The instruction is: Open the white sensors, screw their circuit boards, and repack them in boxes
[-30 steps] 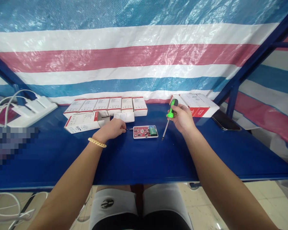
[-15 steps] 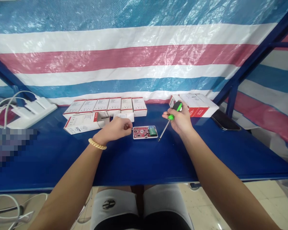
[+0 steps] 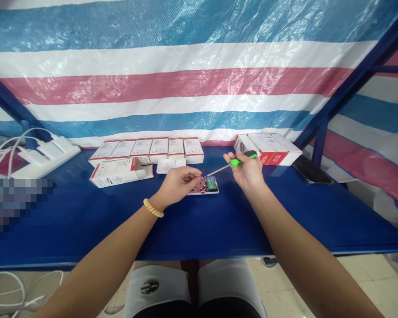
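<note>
My right hand [image 3: 247, 170] grips a green and black screwdriver [image 3: 235, 162], its shaft slanting down to the left. The shaft's tip reaches the fingertips of my left hand [image 3: 181, 181], above the left part of a small white case with a red circuit board [image 3: 202, 187]. My left fingers are pinched together by the tip; whatever they hold is too small to make out. A green block [image 3: 211, 183] sits at the board's right end. Behind my left hand lies a white plastic cover [image 3: 170, 165].
A row of white and red boxes [image 3: 159, 148] stands at the back, with an opened box [image 3: 121, 172] before it. More boxes [image 3: 272, 149] and a black phone [image 3: 311, 169] lie to the right. A white power strip [image 3: 46, 157] with plugs is at the left.
My left hand has moved right, over the circuit board. The screwdriver has swung from pointing down at the table to pointing left, its tip now at my left fingertips.
</note>
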`<state>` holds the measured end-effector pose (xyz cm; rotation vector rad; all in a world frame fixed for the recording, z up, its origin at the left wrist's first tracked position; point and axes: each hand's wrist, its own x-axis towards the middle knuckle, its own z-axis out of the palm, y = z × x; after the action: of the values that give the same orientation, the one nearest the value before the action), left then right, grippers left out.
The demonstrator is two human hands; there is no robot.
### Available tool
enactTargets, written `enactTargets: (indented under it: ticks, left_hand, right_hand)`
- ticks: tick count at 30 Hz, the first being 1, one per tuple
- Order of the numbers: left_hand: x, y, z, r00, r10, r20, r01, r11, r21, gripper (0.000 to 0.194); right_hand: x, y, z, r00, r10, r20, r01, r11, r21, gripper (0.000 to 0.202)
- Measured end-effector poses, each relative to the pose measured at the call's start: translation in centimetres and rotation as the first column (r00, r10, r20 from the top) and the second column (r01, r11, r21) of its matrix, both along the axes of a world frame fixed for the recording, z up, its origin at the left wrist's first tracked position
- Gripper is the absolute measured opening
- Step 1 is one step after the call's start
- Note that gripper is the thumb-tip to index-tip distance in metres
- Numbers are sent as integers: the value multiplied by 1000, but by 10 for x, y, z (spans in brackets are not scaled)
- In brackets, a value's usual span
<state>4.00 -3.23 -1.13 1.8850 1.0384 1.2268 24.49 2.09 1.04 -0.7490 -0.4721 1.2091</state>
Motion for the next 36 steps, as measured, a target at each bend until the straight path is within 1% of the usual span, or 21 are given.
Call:
enactTargets:
  ticks: [3,8,12,15,18,22,26,33,36]
  left_hand:
    - [1,-2,3,1000,-7,-26,8,1000,22,16]
    - [6,-6,8,995,-34,-91,36,999,26,13]
    - [7,-6,7,993,5,-114,3,997,72,12]
    - [7,-5,5,994,38,-99,-27,994,107,13]
    - [7,-5,5,995,54,-86,-43,990,132,15]
    - [6,-6,4,991,62,-121,-42,987,158,14]
    - [7,-6,4,986,94,-141,-69,982,174,14]
    - [6,-3,2,974,161,-157,-119,962,247,13]
    - [4,0,-1,972,200,-125,-163,952,257,13]
  right_hand:
    - [2,1,1,999,-34,-7,33,999,-13,33]
    - [0,0,0,1000,-21,-5,21,1000,-14,34]
    - [-1,0,-2,1000,-18,-4,18,1000,-12,36]
    - [1,1,-4,1000,-13,10,13,1000,2,38]
    - [2,2,-4,1000,-23,0,23,1000,0,35]
    - [1,0,-2,999,-31,-21,31,1000,-5,33]
    - [-2,-2,-1,998,-46,-33,45,999,-12,34]
    - [-5,-3,-2,998,-60,-17,61,998,9,32]
    - [-5,-4,-2,999,5,-44,-6,1000,-29,21]
